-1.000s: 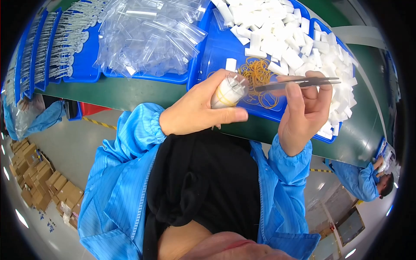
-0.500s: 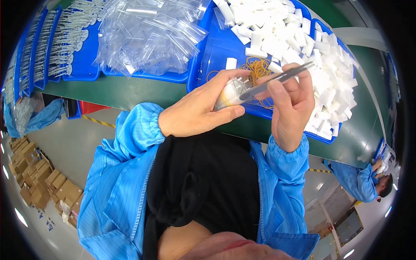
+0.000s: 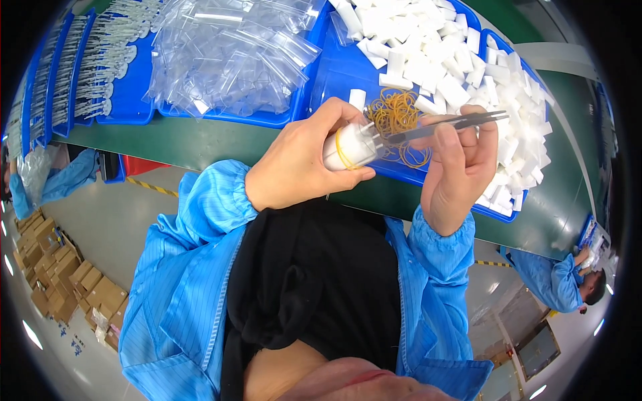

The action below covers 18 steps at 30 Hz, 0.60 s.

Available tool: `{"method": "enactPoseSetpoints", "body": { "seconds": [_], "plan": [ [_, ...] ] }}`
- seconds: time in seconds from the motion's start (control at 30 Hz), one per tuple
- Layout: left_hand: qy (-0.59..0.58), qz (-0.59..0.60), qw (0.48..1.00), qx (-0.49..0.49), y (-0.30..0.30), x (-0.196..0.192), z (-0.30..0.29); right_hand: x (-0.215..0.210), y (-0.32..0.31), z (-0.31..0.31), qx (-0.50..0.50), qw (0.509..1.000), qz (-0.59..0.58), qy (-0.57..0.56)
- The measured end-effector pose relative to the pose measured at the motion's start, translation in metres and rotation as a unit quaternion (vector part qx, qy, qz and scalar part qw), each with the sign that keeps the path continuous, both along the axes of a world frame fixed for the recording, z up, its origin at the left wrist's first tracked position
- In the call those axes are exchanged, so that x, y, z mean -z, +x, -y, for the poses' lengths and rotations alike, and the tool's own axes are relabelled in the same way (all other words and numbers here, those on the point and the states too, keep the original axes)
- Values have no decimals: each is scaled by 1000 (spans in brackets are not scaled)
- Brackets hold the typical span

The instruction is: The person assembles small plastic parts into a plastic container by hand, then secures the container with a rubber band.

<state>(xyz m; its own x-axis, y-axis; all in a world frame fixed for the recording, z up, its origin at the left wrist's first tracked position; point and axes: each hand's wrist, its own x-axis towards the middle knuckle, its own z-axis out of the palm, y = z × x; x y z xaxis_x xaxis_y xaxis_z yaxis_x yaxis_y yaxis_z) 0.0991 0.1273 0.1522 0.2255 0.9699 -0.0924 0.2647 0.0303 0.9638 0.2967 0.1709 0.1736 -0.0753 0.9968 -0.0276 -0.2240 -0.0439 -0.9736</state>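
Observation:
My left hand (image 3: 304, 157) is closed around a white bundle (image 3: 340, 155) in clear plastic, with a yellow rubber band (image 3: 341, 144) around it. Small whitish prongs stick out of its right end. In my right hand (image 3: 455, 167) I grip dark tweezers (image 3: 461, 122) between thumb and fingers. Their forked end points right, and their broad end lies close to the bundle's right end; whether it touches cannot be made out. Just behind, a heap of yellow rubber bands (image 3: 394, 113) lies in a blue tray (image 3: 334, 73).
White foam blocks (image 3: 428, 47) fill much of that tray and a second blue tray on the right. Clear plastic sleeves (image 3: 231, 60) heap in a tray at the left, beside racks of syringe-like parts (image 3: 110, 60). Cardboard boxes (image 3: 73, 281) stand on the floor; a co-worker (image 3: 555, 281) sits at right.
The tweezers and my right hand have shifted right, drawing back from the bundle. My left hand has turned the bundle, so its yellow band shows more plainly.

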Motion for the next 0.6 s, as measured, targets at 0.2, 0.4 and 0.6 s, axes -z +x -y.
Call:
{"method": "enactPoseSetpoints", "body": {
  "seconds": [0.2, 0.4, 0.6],
  "plan": [
    [6, -26, 1000, -6, 3, -4, -1, 5, -1, 2, -41, 998, -18, -38],
    [-42, -42, 998, 12, 1, -5, -1, 5, 0, 0, -28, 998, 14, -56],
    [-41, -60, 997, 19, 2, -5, -1, 4, -4, 1, -73, 995, -17, -72]
  ]
}}
